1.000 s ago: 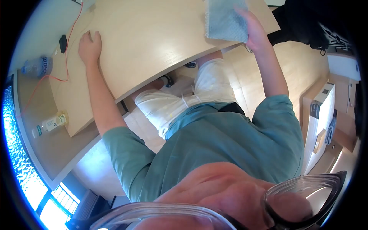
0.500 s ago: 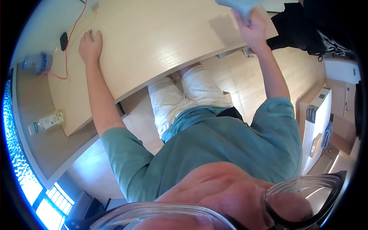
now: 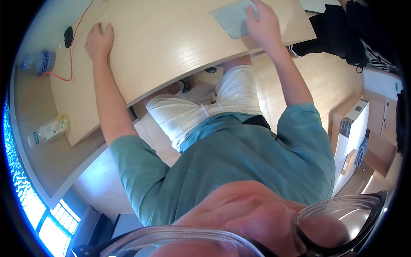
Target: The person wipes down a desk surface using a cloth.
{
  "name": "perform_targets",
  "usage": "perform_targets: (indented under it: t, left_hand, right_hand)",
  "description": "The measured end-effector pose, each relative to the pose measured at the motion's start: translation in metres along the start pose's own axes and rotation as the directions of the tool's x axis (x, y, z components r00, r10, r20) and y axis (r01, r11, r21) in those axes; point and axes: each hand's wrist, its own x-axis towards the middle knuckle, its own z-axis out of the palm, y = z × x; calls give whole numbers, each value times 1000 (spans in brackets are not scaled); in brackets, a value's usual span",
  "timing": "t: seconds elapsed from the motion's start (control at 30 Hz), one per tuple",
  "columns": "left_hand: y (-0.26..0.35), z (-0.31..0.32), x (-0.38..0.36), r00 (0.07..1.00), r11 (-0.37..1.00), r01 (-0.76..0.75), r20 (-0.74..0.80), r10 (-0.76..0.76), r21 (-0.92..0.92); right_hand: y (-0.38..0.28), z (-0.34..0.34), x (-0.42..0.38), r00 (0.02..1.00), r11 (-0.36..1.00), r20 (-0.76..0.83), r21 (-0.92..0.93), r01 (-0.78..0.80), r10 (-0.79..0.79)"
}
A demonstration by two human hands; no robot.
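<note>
Your right hand (image 3: pixel 266 31), fingers parted, lies on the cloth (image 3: pixel 228 19). Your left hand (image 3: pixel 99 42), half-open and empty, rests on the desk (image 3: pixel 158 47).

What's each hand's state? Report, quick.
Left hand: open, resting on the table.
Right hand: at the cloth; grip can't be told.

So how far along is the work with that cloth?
Done: the cloth looks laid out roughly flat on the table. In hand: the right hand is at its edge, while the left hand rests on the tabletop. Left: letting go, perhaps; nothing visible settles what else remains.
</note>
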Motion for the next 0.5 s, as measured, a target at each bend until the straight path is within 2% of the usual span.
perform_targets:
  t: [0.07, 0.1, 0.17, 0.2, 0.27, 0.4, 0.43, 0.5]
  left_hand:
    - [-1, -2, 0, 1000, 1000, -4, 10, 4, 12]
    - [-1, -2, 0, 1000, 1000, -6, 9, 6, 14]
    - [-3, 0, -1, 1000, 1000, 8, 3, -8, -1]
    - [-4, 0, -1, 1000, 1000, 7, 9, -7, 2]
    - [-6, 0, 0, 1000, 1000, -15, 18, 16, -24]
    - [-1, -1, 0, 1000, 1000, 6, 14, -7, 5]
    - [-1, -2, 0, 1000, 1000, 3, 17, -3, 8]
    - [1, -3, 0, 1000, 1000, 0, 14, 0, 8]
  right_hand:
    - [-6, 22, 10, 983, 991, 139, -78, -112, 122]
    - [-1, 37, 9, 983, 991, 137, -75, -113, 122]
    - [18, 73, 1, 976, 869, 145, -489, -72, 162]
    - [22, 73, 7, 975, 870, 149, -488, -74, 167]
    - [41, 59, 23, 923, 826, 236, -548, -133, 305]
    - [93, 16, 63, 862, 741, 187, -614, -272, 471]
    - [110, 9, 66, 865, 741, 184, -615, -270, 467]
    - [134, 0, 70, 887, 835, 355, -547, -60, 296]
